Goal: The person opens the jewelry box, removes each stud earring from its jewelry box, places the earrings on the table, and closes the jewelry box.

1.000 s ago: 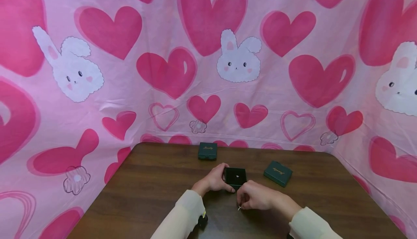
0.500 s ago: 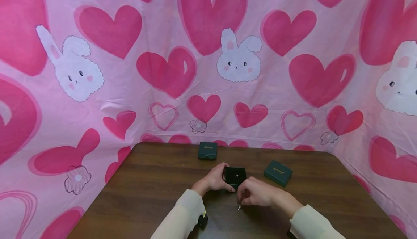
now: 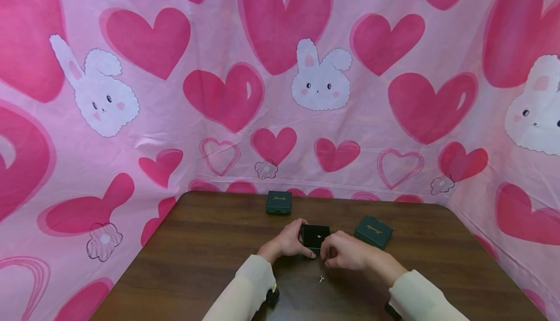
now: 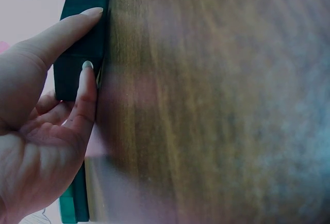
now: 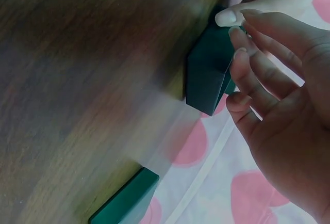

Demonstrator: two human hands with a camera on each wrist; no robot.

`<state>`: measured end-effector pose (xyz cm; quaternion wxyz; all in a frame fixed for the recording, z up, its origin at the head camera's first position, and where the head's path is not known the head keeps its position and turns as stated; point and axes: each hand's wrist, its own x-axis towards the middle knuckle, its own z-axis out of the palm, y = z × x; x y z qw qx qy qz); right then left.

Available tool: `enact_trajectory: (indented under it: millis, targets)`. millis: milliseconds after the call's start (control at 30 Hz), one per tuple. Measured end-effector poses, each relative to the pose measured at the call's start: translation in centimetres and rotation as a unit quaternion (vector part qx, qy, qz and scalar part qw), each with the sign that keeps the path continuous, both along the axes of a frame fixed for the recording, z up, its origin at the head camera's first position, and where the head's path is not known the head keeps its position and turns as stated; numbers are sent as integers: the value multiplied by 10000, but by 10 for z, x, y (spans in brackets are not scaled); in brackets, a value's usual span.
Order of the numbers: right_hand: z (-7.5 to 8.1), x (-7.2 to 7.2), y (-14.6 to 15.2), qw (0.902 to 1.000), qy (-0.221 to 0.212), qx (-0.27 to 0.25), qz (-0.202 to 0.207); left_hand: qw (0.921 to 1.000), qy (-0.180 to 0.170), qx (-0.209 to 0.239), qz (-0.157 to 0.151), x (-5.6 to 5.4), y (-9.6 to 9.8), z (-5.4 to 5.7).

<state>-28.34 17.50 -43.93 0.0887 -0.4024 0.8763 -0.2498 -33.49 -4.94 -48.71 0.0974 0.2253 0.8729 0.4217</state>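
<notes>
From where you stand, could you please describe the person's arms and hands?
The left sleeve and right sleeve are cream. A black object with a yellow bit shows beside the left one, a dark object beside the right. The left hand and right hand are ungloved.

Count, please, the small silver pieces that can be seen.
2. One silver piece is in the open box held by the left hand; the second piece lies on the table. The right hand may hide more.
</notes>
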Motion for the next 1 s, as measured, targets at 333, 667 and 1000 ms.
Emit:
enact_trajectory:
  millis: [333, 667, 1000]
  targets:
    - [-1, -6, 5, 9994, 338, -3, -121, 10000, 40, -25, -38, 0, 0, 0]
    - [-5, -13, 9, 9988, 336, -113, -339, 9999, 126, -60, -45, -1, 0, -1]
    - [-5, -19, 13, 9978, 459, -60, -477, 9999, 88, -15, -65, 0, 1, 1]
